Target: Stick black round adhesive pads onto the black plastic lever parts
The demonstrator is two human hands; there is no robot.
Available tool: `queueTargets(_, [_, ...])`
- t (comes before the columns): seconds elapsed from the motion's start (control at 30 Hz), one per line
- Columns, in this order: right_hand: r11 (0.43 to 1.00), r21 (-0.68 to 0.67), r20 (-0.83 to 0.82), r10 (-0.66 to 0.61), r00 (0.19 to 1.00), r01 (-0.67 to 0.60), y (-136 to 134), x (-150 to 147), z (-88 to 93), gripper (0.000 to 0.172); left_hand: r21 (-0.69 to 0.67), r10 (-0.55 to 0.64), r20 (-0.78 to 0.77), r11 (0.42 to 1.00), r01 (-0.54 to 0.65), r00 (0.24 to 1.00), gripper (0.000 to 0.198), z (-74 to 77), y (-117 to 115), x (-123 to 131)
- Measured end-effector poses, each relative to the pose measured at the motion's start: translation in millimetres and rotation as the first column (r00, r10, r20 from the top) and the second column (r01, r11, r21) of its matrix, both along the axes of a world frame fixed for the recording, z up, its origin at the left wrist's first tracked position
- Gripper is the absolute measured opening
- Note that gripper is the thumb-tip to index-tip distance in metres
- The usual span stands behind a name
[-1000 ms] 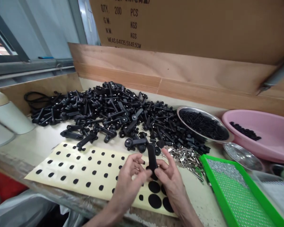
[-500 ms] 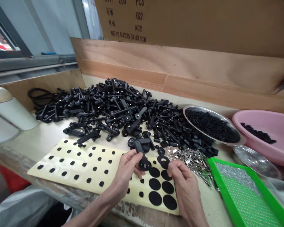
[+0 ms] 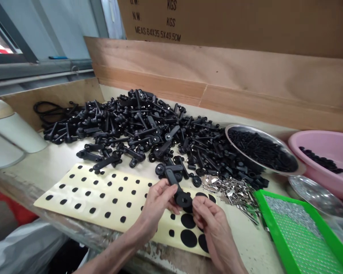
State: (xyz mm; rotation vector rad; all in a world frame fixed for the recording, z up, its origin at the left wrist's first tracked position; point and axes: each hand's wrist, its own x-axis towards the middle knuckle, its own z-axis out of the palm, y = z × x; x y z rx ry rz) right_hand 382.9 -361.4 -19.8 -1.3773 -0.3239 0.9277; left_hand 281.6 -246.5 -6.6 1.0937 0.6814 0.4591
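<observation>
My left hand (image 3: 157,205) grips a black lever handle (image 3: 173,182) above the sheet of black dots (image 3: 103,198); right hand (image 3: 214,228) just beside its round end, grip unclear; handle pile (image 3: 137,129) behind

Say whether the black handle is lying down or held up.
Held up: the left hand pinches the black handle above the sheet.

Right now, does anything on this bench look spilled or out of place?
Yes: the loose metal clips beside the green tray look spilled. They lie scattered directly on the bench, while the black screws sit contained in a steel bowl.
</observation>
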Motion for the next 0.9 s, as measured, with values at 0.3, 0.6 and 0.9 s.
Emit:
queueTargets(0.3, [1.000,-0.015,-0.004,-0.010,1.000,0.010,0.6,-1.8,-1.8,0.031,-0.010,-0.018,0.005,1.000,0.018,1.000,0.027,2.4,-1.0,1.1])
queueTargets(0.6, [1.000,-0.015,-0.010,0.023,1.000,-0.023,-1.6,0.9,-7.2,0.029,0.010,-0.017,0.038,1.000,0.017,0.999,0.028,-2.6,-0.5,-1.6])
queueTargets(0.9, [1.000,-0.028,-0.006,0.006,1.000,-0.006,1.2,-1.9,-3.5,0.032,0.018,-0.029,0.030,0.999,0.028,0.999,0.026,-0.3,0.1,-2.6])
